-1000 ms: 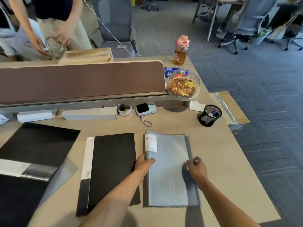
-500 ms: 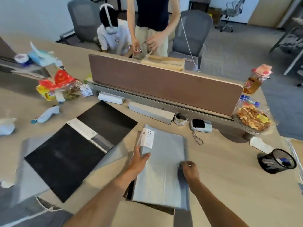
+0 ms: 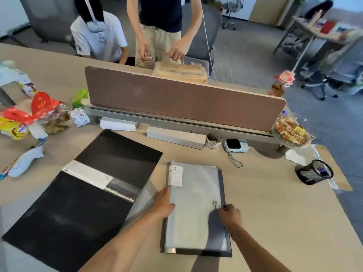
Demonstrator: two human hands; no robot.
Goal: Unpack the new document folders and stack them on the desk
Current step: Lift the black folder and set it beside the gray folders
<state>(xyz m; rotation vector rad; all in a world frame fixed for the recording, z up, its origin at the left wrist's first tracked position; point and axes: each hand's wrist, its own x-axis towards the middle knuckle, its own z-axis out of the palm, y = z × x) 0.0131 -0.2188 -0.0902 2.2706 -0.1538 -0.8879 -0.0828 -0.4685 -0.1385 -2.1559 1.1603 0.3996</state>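
A closed folder (image 3: 193, 209) is lying on top of another folder (image 3: 225, 250) at the near middle of the tabletop (image 3: 275, 213), with an open folder (image 3: 82, 193) lying just to its left. Behind them a divider panel (image 3: 182, 99) is standing across the tabletop, with two boxes (image 3: 175, 137), a tape roll (image 3: 213, 140) and a small device (image 3: 235, 145) sitting along its base. A mesh cup (image 3: 314, 174) is sitting to the right, snack packets (image 3: 29, 116) to the far left.

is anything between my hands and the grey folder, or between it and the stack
Nothing visible. The left hand and right hand already rest on the grey folder, which lies directly on the black folder beneath it.
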